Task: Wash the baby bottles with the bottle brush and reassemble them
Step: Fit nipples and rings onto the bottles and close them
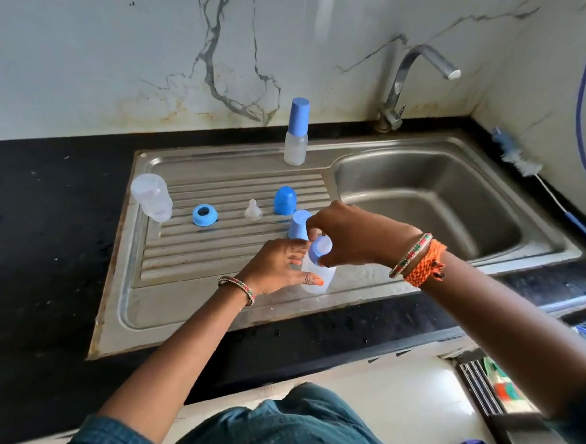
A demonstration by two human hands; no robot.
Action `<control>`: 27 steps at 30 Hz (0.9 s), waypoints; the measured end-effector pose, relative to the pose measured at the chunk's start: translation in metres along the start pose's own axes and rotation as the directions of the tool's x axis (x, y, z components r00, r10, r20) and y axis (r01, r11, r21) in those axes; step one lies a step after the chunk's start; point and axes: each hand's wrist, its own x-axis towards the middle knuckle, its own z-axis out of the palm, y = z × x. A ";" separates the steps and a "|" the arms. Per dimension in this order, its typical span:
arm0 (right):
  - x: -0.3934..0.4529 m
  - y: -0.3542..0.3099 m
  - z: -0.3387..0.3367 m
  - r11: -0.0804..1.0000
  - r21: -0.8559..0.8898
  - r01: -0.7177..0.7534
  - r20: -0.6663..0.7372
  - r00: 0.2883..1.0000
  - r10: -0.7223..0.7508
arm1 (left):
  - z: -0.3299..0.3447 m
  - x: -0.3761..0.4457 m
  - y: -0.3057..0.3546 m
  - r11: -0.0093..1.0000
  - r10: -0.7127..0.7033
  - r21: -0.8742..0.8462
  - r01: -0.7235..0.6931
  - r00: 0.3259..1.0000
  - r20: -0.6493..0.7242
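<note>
From my head camera I see my left hand [275, 263] holding the clear bottle [317, 274] steady on the ribbed drain board [214, 248] of the sink [423, 195]. My left fingers are partly spread along its side, thumb low in front. My right hand [349, 234] has its fingers curled over the blue ring [321, 247] on the bottle's neck, pinching it.

I think I am screwing the ring on. To do it well, I should keep the bottle straight up, set the ring flat, and turn softly until it stops. If it tilts, it may go on crooked.

A blue cap [300, 224] stands just behind, waiting. Farther left lie a blue dome cap [284, 200], a small teat [253, 209], another ring [204, 214] and an open bottle [151, 196]. One finished bottle [297, 133] stands at the back. The bottle brush [528, 164] rests on the desk by the wall, well apart.
</note>
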 end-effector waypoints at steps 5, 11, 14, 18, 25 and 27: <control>0.001 -0.002 0.006 0.983 -0.181 -0.028 -0.058 0.998 0.018 | -0.001 0.000 0.002 0.998 0.007 0.062 -0.009 1.000 0.025; -0.008 0.005 0.010 0.996 -0.045 0.079 0.009 0.997 -0.079 | 0.000 0.001 -0.003 0.996 -0.001 0.086 0.000 1.000 0.011; -0.003 0.008 0.007 0.993 0.006 0.121 0.012 0.993 -0.121 | 0.000 0.002 -0.004 0.996 -0.006 0.092 0.005 1.000 0.015; 0.002 0.013 0.007 0.988 0.044 0.146 0.023 0.989 -0.147 | -0.002 0.002 -0.004 0.996 -0.025 0.092 0.023 1.000 0.018; 0.002 0.012 0.006 0.994 0.000 0.109 -0.001 0.994 -0.109 | -0.001 0.002 -0.006 0.999 -0.008 0.045 0.006 0.999 0.032; 0.001 0.013 0.008 0.996 -0.026 0.085 0.009 0.996 -0.085 | -0.001 0.002 -0.005 0.999 -0.005 0.036 0.004 0.999 0.038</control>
